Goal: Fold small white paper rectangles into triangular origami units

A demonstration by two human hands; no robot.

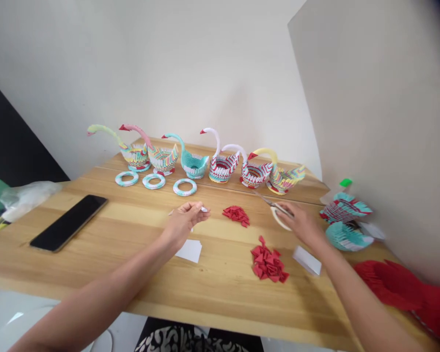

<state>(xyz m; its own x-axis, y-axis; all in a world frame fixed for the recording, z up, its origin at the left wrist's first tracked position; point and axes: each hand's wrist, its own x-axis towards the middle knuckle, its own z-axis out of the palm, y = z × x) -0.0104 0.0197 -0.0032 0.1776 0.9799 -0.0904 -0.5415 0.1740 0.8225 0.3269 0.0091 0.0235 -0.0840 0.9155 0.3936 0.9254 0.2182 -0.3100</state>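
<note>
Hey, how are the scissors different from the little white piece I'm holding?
The scissors are long, while the white piece is tiny. The scissors have metal blades and a pale handle; the white piece shows no other colour clearly. The scissors sit in your right hand, the white piece in your left hand. Both are partly hidden by the hands.

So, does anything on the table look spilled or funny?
Nothing looks spilled: the red pieces sit in two heaps. Slightly odd, maybe: two teal-patterned bodies at the right show no necks, unlike the swans in the row.
</note>
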